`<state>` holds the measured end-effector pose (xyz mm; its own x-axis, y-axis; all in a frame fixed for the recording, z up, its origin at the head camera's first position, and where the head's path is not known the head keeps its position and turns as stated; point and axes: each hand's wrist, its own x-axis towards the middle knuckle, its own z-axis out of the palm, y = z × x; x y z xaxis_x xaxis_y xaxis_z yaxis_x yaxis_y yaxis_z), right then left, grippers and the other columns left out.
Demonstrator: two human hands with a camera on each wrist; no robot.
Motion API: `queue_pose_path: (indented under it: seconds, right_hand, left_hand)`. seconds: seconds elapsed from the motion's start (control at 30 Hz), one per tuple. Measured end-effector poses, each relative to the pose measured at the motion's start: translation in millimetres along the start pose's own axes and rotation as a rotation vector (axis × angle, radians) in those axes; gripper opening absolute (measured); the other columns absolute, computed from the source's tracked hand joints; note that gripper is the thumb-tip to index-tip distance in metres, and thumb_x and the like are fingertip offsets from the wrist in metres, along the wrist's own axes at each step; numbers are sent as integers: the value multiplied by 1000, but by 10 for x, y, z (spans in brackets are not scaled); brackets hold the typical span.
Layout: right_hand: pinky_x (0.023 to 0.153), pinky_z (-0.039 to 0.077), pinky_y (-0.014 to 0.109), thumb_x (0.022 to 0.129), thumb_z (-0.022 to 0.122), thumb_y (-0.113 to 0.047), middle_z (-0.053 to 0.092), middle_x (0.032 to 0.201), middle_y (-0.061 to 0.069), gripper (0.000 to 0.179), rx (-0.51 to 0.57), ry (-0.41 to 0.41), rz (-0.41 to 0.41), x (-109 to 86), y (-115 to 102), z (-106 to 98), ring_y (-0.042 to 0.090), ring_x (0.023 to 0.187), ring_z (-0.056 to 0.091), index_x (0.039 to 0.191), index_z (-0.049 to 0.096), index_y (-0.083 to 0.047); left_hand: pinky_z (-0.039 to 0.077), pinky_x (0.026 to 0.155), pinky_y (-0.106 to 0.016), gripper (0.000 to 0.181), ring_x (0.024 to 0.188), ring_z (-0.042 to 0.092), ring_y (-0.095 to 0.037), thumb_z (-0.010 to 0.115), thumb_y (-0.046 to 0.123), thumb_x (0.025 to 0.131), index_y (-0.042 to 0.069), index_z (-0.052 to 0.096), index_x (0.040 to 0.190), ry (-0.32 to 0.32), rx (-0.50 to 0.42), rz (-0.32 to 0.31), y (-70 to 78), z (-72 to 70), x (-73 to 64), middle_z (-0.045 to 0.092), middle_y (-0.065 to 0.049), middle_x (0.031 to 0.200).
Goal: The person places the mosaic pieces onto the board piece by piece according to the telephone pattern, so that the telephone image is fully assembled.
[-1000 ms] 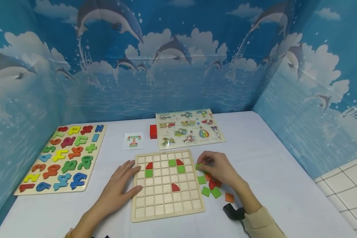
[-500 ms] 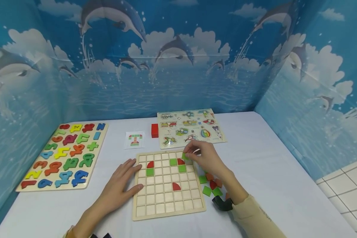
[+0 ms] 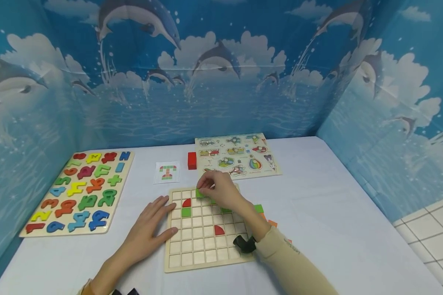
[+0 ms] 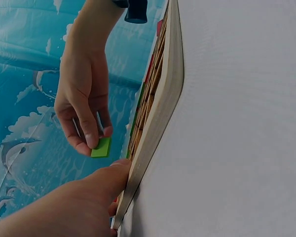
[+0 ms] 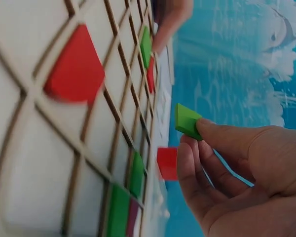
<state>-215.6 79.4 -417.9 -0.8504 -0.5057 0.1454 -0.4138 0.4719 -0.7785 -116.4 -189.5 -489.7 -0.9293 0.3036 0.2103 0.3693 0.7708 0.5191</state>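
My right hand (image 3: pixel 221 190) pinches a green square tile (image 5: pixel 187 121) between thumb and fingertips, just above the upper part of the wooden grid board (image 3: pixel 199 262). Against the board's left edge rests my left hand (image 3: pixel 145 229), fingers spread and thumb touching the rim. Set in the grid are a red quarter-circle tile (image 3: pixel 186 203) with a green tile (image 3: pixel 186 212) below it, and another red quarter-circle (image 3: pixel 219 230) lower down. More green tiles at the upper right are partly covered by my right hand. In the left wrist view the held tile (image 4: pixel 101 147) hangs off the board's surface.
Loose tiles, including a green one (image 3: pixel 258 208), lie right of the board, partly behind my forearm. Behind it are a pattern card (image 3: pixel 167 172), a red block (image 3: pixel 192 160) and a vehicle puzzle (image 3: pixel 243 159). A number puzzle (image 3: pixel 74 196) lies at left.
My right hand has picked up a green tile from the loose tiles and carried it left across the board's upper edge. The left hand stays in place.
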Motion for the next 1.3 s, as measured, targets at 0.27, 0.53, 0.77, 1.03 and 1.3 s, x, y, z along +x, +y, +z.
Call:
queue_pose_path:
  seconds: [0.27, 0.53, 0.77, 1.03, 1.3]
  right_hand:
    - [71, 55, 21, 95, 76, -2, 71, 83, -2, 8, -67, -18, 12, 40, 25, 235, 7, 76, 62, 93, 75, -10]
    - [71, 54, 22, 94, 79, -5, 73, 87, -2, 7, -145, -4, 13, 5, 0, 287, 8, 78, 63, 92, 79, -11]
    - [76, 56, 24, 96, 74, -2, 75, 97, 2, 12, -164, -14, -19, -87, -5, 235, 10, 85, 64, 102, 81, -10]
    - [77, 61, 24, 96, 76, -7, 76, 96, 1, 7, -125, -1, -12, -314, 122, -49, 10, 87, 67, 101, 81, -9]
    - [86, 63, 29, 96, 77, -10, 76, 102, -3, 11, -115, 45, 117, -665, 418, -505, 13, 92, 68, 106, 80, -12]
  left_hand:
    - [20, 131, -58, 69, 161, 26, -31, 72, 51, 98, 23, 50, 157, 7, 3, 8, 1, -13, 4, 36, -6, 171]
    - [20, 131, -59, 70, 161, 26, -31, 72, 53, 97, 24, 49, 157, 2, 3, -3, 3, -34, -3, 34, -5, 172]
    - [19, 131, -59, 70, 161, 26, -30, 72, 53, 97, 24, 49, 157, -1, -5, -13, 0, -23, -15, 34, -4, 172]
    - [19, 131, -59, 71, 161, 26, -31, 71, 54, 97, 25, 49, 157, -4, -4, -18, 5, -1, -27, 33, -4, 172]
    - [19, 131, -58, 70, 161, 26, -32, 72, 52, 97, 24, 50, 157, 5, -2, -1, -7, 7, -12, 34, -4, 172]
